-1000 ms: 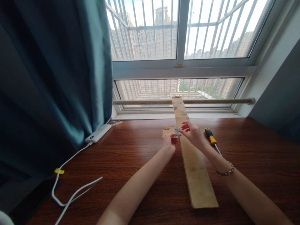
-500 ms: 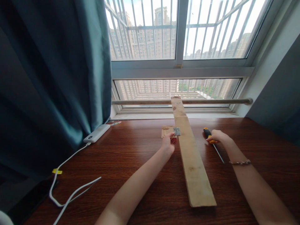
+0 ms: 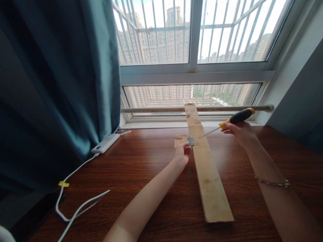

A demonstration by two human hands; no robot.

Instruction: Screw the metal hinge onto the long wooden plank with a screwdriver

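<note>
A long pale wooden board (image 3: 210,174) lies lengthwise on the brown table, its far end by the window. At its left edge a small metal hinge (image 3: 191,141) spans from the board to a small wooden piece (image 3: 178,142). My left hand (image 3: 182,154) pinches the hinge at its lower left, thumb on top; the other fingers are partly hidden beneath. To the right, my right hand (image 3: 243,133) is closed around the yellow and black handle of a screwdriver (image 3: 239,116). The screwdriver slants down leftward, its tip over the board just right of the hinge.
A white power bank (image 3: 105,144) sits at the table's back left with a white cable (image 3: 75,211) running from it. A dark blue curtain (image 3: 96,67) hangs on the left. Behind the table are a barred window and a horizontal rail (image 3: 156,110).
My right hand has lifted the screwdriver off the table and turned it, so the tip now points left toward the hinge. My left hand stays at the hinge.
</note>
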